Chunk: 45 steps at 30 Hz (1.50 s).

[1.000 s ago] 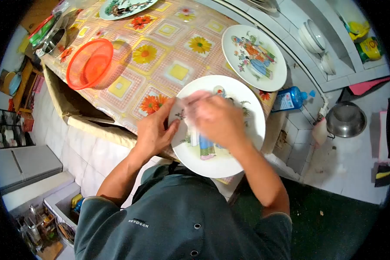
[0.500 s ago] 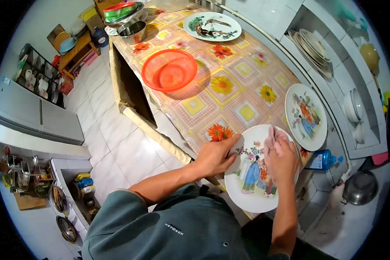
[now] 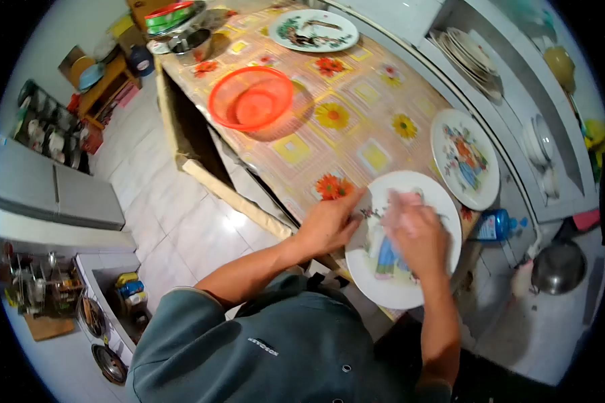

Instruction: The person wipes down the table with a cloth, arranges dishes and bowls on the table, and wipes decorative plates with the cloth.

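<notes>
A white plate (image 3: 400, 289) with painted figures lies at the near right corner of the table. My right hand (image 3: 420, 235) is over its middle, blurred, its fingers closed on a pink cloth (image 3: 407, 199) pressed to the painted surface. At the plate's left rim is my left hand (image 3: 329, 223), thumb and fingers apart, with the fingertips touching the edge. A second figured plate (image 3: 465, 159) lies just beyond, to the upper right.
The table (image 3: 356, 101) also bears a red plastic basket (image 3: 251, 99), an oval plate (image 3: 314, 31) and a metal bowl (image 3: 191, 44). Right of the table are a blue bottle (image 3: 493, 225), a metal basin (image 3: 558, 267) and a wall shelf with stacked plates (image 3: 464, 57).
The view swung left, then shifted slightly. My right hand and the cloth have moved from the plate's upper right towards its middle. My left hand stays at the left rim.
</notes>
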Each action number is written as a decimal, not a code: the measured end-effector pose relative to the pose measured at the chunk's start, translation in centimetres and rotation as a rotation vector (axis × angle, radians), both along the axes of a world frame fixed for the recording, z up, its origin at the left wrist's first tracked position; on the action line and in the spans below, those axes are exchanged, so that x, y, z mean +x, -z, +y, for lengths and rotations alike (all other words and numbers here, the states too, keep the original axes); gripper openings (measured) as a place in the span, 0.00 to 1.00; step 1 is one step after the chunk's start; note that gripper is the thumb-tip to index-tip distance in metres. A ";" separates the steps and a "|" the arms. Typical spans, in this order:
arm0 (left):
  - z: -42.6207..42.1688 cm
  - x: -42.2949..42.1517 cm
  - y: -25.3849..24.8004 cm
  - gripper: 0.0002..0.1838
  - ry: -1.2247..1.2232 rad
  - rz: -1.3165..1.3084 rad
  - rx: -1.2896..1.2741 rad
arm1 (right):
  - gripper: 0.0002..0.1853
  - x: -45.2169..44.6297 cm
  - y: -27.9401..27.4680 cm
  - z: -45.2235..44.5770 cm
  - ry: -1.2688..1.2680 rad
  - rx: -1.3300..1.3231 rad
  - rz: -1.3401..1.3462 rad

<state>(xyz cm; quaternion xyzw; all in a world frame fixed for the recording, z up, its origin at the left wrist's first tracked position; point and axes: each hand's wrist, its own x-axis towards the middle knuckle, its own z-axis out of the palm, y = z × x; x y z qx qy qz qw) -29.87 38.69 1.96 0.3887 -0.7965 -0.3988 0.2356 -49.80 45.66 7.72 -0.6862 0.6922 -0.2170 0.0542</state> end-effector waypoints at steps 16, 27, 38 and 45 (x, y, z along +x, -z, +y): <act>0.3 -0.7 0.4 0.28 -0.059 0.053 -0.015 | 0.10 -1.8 0.7 1.8 0.025 0.145 -0.186; 0.2 -0.8 0.8 0.28 -0.043 0.075 -0.079 | 0.14 -1.6 -0.2 3.7 0.228 0.025 -1.068; 0.1 -0.8 0.0 0.29 -0.039 0.020 -0.025 | 0.28 -2.8 -1.4 7.3 0.209 0.189 0.112; 0.2 -1.0 0.3 0.30 -0.033 0.029 -0.028 | 0.21 -0.2 1.3 6.7 -0.222 0.123 0.035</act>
